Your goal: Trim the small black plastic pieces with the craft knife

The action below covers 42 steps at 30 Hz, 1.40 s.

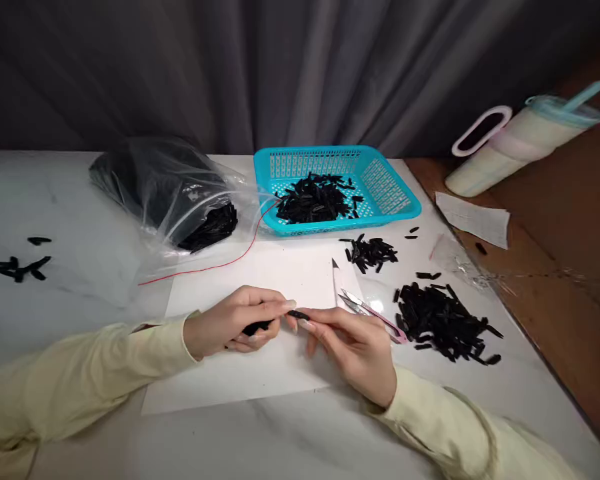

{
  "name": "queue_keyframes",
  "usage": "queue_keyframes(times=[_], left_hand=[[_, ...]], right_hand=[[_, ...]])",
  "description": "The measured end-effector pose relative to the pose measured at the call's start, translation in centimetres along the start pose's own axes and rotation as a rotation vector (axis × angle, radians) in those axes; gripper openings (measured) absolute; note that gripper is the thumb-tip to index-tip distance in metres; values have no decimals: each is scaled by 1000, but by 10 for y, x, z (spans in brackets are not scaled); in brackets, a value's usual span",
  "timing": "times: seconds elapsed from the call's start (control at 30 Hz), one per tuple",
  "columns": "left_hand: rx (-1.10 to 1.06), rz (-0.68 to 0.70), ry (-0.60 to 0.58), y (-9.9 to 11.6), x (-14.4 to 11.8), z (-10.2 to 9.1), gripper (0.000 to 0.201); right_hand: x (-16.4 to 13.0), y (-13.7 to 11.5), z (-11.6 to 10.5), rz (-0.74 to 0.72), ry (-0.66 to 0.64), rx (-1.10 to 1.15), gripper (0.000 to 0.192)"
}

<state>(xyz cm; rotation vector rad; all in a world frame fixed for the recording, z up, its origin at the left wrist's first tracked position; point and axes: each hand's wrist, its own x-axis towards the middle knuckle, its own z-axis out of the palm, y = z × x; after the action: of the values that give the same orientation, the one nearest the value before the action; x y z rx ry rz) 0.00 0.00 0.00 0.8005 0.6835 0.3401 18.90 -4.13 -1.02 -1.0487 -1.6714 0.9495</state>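
Two hands meet over the white sheet (260,333) at the bench's near edge, and all positions below are given relative to that sheet. My left hand (230,323) is closed around a small black piece (280,320), whose thin tip projects toward my right hand (353,343). My right hand pinches that tip between thumb and forefinger while also carrying the pink-handled snips (375,313), blades pointing away from me over the sheet's right edge. I cannot tell whether the blades are fully closed.

Risk 1: the exposed blade points sit close to my left fingertips. Any slip of the right-hand grip while I work the piece could nick a finger.

Risk 2: the piece is small and held only at its ends. A loosened pinch would probably drop it onto the sheet or let it roll right into the loose black pile (445,323), where it would be indistinguishable from the rest.

Risk 3: my right sleeve lies just short of that pile; a wide forearm sweep could scatter pieces off the bench edge.

Risk 4: the red string (215,265) trails across the sheet's far left corner from the plastic bag (170,190); snagging it could drag the bag. The blue basket (380,180) beyond the sheet stands well clear.
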Motion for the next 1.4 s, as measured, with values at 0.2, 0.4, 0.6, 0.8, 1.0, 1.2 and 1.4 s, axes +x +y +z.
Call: queue_keyframes(times=[0.2, 0.4, 0.6, 0.8, 1.0, 1.2, 1.4], left_hand=[[19, -8, 2, 0, 0, 1, 22], [45, 12, 27, 1, 0, 0, 18], [61, -1, 71, 0, -1, 2, 14], [67, 9, 85, 1, 0, 2, 15], [29, 18, 73, 2, -2, 1, 17], [-12, 26, 73, 1, -1, 1, 15], [-16, 25, 90, 0, 0, 0, 19]], right_hand=[[0, 1, -1, 14, -3, 7, 14], [0, -1, 0, 23, -2, 58, 16], [-1, 1, -1, 31, 14, 7, 14], [0, 2, -2, 18, 16, 10, 16], [0, -1, -3, 25, 9, -2, 19], [-1, 1, -4, 13, -22, -6, 22], [-2, 1, -3, 23, -32, -8, 21]])
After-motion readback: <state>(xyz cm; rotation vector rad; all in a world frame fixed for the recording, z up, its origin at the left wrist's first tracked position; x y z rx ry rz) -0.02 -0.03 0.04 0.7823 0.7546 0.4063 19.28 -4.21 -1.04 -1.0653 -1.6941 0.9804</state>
